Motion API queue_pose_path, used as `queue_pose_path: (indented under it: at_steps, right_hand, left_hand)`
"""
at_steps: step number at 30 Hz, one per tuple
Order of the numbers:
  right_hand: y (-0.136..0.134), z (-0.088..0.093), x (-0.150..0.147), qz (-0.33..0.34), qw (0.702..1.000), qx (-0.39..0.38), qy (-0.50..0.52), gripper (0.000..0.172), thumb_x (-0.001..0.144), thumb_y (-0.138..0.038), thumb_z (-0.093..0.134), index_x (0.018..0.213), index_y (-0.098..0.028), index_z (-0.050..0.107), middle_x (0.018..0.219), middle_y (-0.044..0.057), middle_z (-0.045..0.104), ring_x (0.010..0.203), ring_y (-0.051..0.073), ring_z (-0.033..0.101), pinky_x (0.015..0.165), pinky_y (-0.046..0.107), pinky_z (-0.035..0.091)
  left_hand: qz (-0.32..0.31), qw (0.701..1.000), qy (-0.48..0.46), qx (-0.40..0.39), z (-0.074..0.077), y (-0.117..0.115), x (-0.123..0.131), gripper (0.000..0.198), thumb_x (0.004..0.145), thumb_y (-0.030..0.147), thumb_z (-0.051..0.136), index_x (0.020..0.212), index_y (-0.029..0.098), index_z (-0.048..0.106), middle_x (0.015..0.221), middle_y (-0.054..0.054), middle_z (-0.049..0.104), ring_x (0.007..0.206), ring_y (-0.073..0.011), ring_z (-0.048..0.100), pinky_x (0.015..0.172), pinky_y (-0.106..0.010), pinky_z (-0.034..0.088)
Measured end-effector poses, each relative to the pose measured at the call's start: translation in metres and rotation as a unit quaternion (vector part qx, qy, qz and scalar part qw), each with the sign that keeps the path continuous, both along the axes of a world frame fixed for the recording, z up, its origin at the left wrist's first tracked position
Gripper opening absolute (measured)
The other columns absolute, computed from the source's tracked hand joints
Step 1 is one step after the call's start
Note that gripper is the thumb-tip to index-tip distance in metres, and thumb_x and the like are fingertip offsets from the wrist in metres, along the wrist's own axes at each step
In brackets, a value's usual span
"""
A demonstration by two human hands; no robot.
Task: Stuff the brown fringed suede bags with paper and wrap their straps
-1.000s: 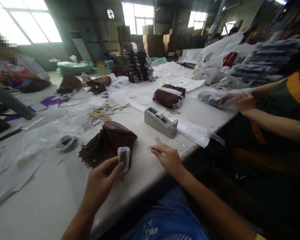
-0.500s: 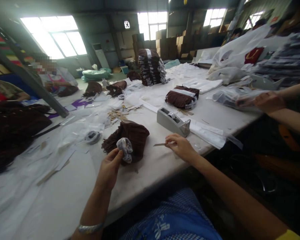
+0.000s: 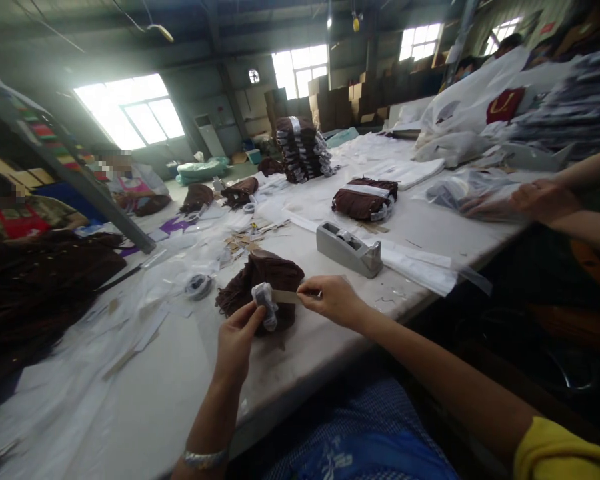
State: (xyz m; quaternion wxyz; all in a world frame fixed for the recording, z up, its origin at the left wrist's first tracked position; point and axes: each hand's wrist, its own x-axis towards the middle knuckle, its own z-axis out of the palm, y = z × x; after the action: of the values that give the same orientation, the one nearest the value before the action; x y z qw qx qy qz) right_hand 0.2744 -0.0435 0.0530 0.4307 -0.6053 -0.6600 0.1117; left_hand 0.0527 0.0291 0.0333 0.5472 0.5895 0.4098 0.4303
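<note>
Long white desk (image 3: 155, 387) runs from 7 o'clock to 1 o'clock across the view and is littered with clear bags and paper scraps. A tall stack of banded brown fringed pieces (image 3: 300, 148) stands at the far 12 o'clock end. A single banded bundle (image 3: 365, 198) lies nearer, at 1 o'clock from the hands. A co-worker's hand (image 3: 543, 200) at 3 o'clock presses on a clear plastic bag (image 3: 460, 193), apart from the wearer's hands.

A loose brown fringed piece (image 3: 267, 273) lies on the desk right behind the hands, touching the packet's far side. A grey tape dispenser (image 3: 350, 248) sits at 2 o'clock from it, near the right hand, likely parked there for easy reach. A small tape roll (image 3: 199, 285) lies at 9 o'clock of the fringed piece.

The left hand (image 3: 237, 337) comes up from 6 o'clock with the wrist straight and a bracelet on it. Thumb and fingers are clenched on a small wrapped packet (image 3: 266, 312), held upright just off the desk against the fringe.

The right hand (image 3: 330, 300) comes in from 4 o'clock, forearm low over the desk edge. Its fingertips pinch one end of a tape strip (image 3: 286, 295). The strip runs level toward 9 o'clock and its other end meets the packet's top. It looks pulled taut, probably so it doesn't curl or stick to itself. Whether it has bonded to the packet can't be told.
</note>
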Motion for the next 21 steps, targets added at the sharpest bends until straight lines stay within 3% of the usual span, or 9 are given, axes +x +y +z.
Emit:
queue_pose_path:
  at_steps: [9,16,21]
  right_hand:
    - [0.007,-0.001,0.000,0.061,0.997,0.041,0.020,0.010,0.082,-0.023,0.069,0.085,-0.025,0.078,0.082,0.002,0.074,0.074,0.016,0.065,0.071,0.025,0.043]
    - [0.018,-0.007,-0.016,0.029,0.996,0.060,0.063,0.014,0.085,-0.024,0.066,0.092,-0.023,0.078,0.085,0.003,0.073,0.074,0.016,0.064,0.070,0.025,0.046]
    - [0.022,-0.020,-0.022,0.080,0.985,0.045,0.149,0.016,0.086,-0.024,0.064,0.093,-0.022,0.078,0.083,0.003,0.071,0.077,0.016,0.064,0.072,0.026,0.047]
  left_hand:
    - [0.006,0.997,0.067,0.028,0.002,-0.009,0.008,0.043,0.074,0.040,0.078,0.111,0.020,0.073,0.109,-0.006,0.074,0.105,-0.0257,0.067,0.098,-0.039,0.049]
    - [0.041,0.971,0.153,0.181,0.002,-0.010,0.009,0.035,0.080,0.041,0.071,0.107,0.019,0.075,0.110,-0.009,0.071,0.108,-0.0255,0.062,0.101,-0.040,0.044]
    - [0.011,0.978,0.136,0.160,0.001,-0.013,0.015,0.034,0.079,0.039,0.072,0.105,0.018,0.075,0.104,-0.009,0.071,0.101,-0.0239,0.065,0.092,-0.036,0.049]
